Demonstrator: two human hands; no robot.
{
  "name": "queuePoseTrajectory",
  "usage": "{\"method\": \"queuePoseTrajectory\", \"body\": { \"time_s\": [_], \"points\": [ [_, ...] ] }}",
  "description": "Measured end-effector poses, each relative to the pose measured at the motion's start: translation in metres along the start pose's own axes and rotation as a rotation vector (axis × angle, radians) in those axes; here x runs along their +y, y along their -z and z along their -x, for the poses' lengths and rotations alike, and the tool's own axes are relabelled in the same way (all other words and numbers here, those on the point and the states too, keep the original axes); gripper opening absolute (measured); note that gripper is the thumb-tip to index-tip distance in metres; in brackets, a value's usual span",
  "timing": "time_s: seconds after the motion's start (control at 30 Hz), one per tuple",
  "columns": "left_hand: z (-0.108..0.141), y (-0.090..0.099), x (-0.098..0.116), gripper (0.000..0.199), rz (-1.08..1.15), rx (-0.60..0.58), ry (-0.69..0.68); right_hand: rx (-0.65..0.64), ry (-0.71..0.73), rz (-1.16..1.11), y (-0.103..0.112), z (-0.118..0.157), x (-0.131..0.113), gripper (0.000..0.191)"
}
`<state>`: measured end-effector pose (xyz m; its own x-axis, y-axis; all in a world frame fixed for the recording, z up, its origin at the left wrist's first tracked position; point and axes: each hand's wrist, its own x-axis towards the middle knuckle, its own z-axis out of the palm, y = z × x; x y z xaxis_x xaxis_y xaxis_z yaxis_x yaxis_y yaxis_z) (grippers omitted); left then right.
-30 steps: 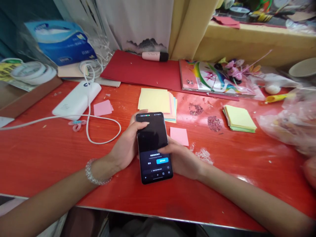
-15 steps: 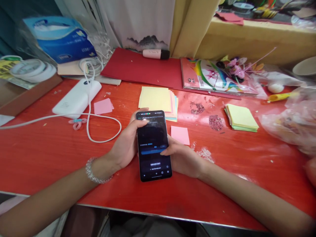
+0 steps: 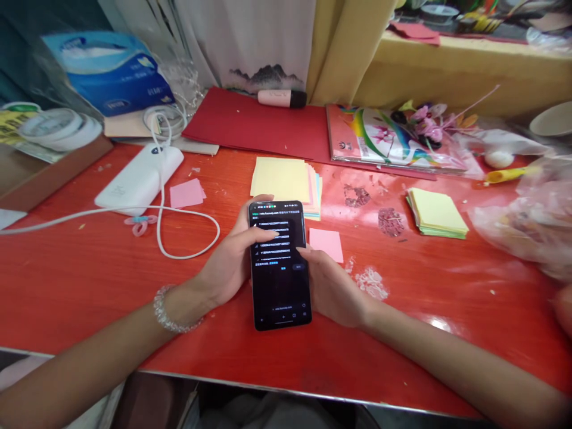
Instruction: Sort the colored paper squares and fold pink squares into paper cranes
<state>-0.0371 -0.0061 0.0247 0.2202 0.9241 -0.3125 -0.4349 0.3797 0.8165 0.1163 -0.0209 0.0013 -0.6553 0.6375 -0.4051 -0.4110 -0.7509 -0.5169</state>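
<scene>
Between my two hands is a black smartphone (image 3: 281,292), held upright above the red table with its lit screen towards me. My left hand (image 3: 227,256) grips its left side, thumb lying across the upper screen over a list of numbers. My right hand (image 3: 335,283) holds the right edge, its thumb tip at that side of the screen. The fingers behind the phone are mostly hidden. Just beyond the phone lies a stack of pastel paper squares (image 3: 281,179), yellow on top. A pink paper square (image 3: 326,244) rests beside my right hand.
To the left sit a white power bank (image 3: 138,179) with a looping cable (image 3: 192,256) and small pink papers (image 3: 186,193). Another stack of paper squares (image 3: 438,211) and a plastic bag (image 3: 513,220) are at right. Red sheets (image 3: 254,128) and a pink marker (image 3: 274,98) lie behind.
The phone screen now shows a list of numbers. My left thumb has moved right and down across the screen; my right thumb has shifted up towards the phone's edge.
</scene>
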Motion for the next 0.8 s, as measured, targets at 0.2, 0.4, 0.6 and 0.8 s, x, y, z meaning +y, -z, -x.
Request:
{"method": "queuePoseTrajectory", "body": {
  "time_s": [0.2, 0.4, 0.6, 0.8],
  "points": [
    [-0.0009, 0.0011, 0.0, 0.053, -0.037, 0.008, 0.002, 0.001, -0.031, 0.0, -0.0009, -0.0004, -0.0024, 0.038],
    [-0.0021, 0.0016, -0.0019, 0.047, -0.025, 0.018, -0.009, 0.001, -0.036, -0.026, -0.0003, -0.0021, -0.0036, 0.036],
    [-0.0012, 0.0024, -0.002, 0.054, -0.044, 0.01, -0.005, -0.002, -0.041, -0.026, 0.0002, -0.0021, -0.0039, 0.035],
    [-0.0006, 0.0043, -0.0027, 0.059, -0.063, -0.02, -0.028, 0.047, -0.083, -0.001, -0.0032, -0.0016, -0.0046, 0.035]
  ]
}}
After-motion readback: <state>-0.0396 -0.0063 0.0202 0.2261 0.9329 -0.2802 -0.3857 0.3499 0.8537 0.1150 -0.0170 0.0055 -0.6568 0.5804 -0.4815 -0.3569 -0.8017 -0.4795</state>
